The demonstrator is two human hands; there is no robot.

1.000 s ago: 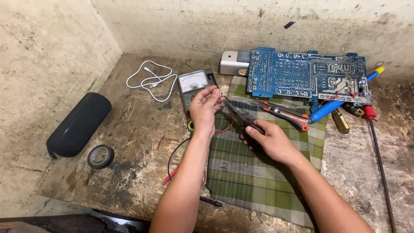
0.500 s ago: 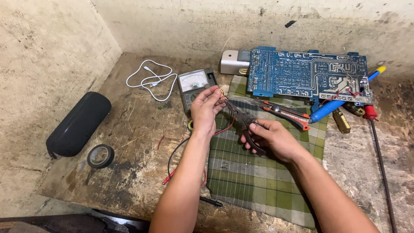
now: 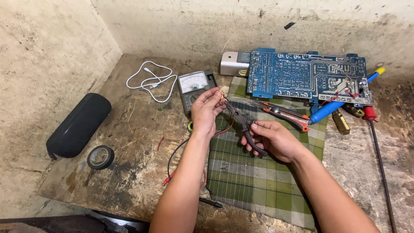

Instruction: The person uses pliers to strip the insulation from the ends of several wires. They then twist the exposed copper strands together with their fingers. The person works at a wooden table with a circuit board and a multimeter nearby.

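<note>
Right hand (image 3: pixel 276 140) wrapped around dark pliers (image 3: pixel 243 123), nose at small copper part (image 3: pixel 221 94) pinched in left hand (image 3: pixel 206 111) fingertips. All above green plaid cloth (image 3: pixel 258 181); analog multimeter (image 3: pixel 196 86) just beyond, blue circuit board (image 3: pixel 308 75) at cloth's far edge.

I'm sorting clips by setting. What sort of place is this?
Probably a small electronics repair bench: a bare blue circuit board, a needle meter, and pliers in the right hand on a worn tabletop.

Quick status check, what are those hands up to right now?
Left hand pinches small copper wire piece. Right hand grips pliers, tips at wire. Nothing blocking.
</note>
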